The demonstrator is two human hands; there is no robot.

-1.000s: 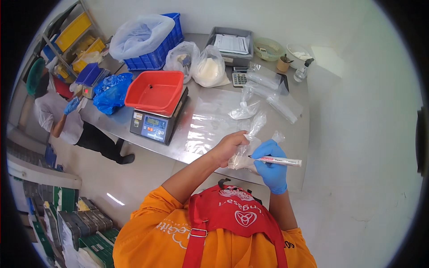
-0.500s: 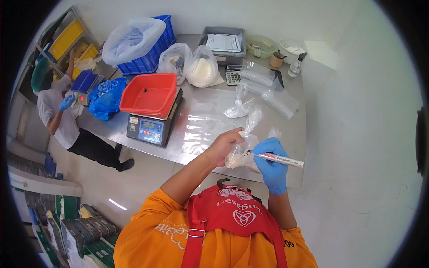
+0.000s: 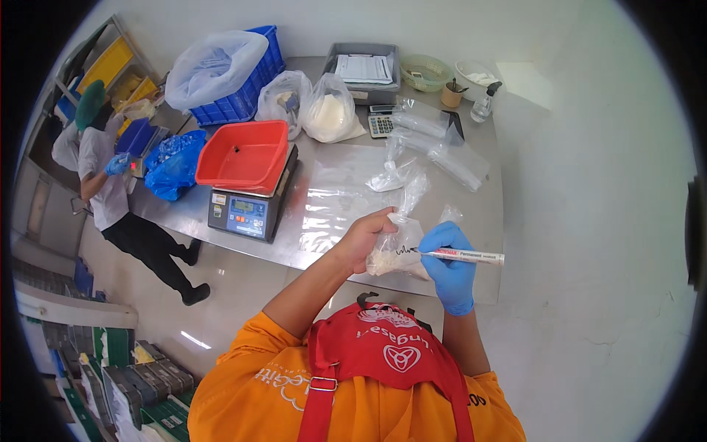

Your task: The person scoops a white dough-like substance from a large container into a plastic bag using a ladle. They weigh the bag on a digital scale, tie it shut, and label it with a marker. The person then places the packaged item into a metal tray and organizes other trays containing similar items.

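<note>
A small clear plastic bag (image 3: 394,247) holding a pale powder was found gripped in the bare left hand (image 3: 366,238), above the near edge of the steel desk (image 3: 471,214). The left forearm was raised from the lower edge and angled toward the right, with the fingers clenched around the bag's left side and its knotted neck standing above them. The right hand (image 3: 449,264), in a blue glove, was held just beside the bag, its fingers closed on a white marker pen (image 3: 462,255). The pen was laid nearly level, its tip touching the bag's face, where a dark mark was seen. A digital scale (image 3: 247,214) bearing a red tray (image 3: 245,155) was noted farther left on the desk, well apart from both hands. Loose clear bags (image 3: 434,144) were recorded behind. Another person (image 3: 110,188) in blue gloves was observed standing at the desk's far left end.
</note>
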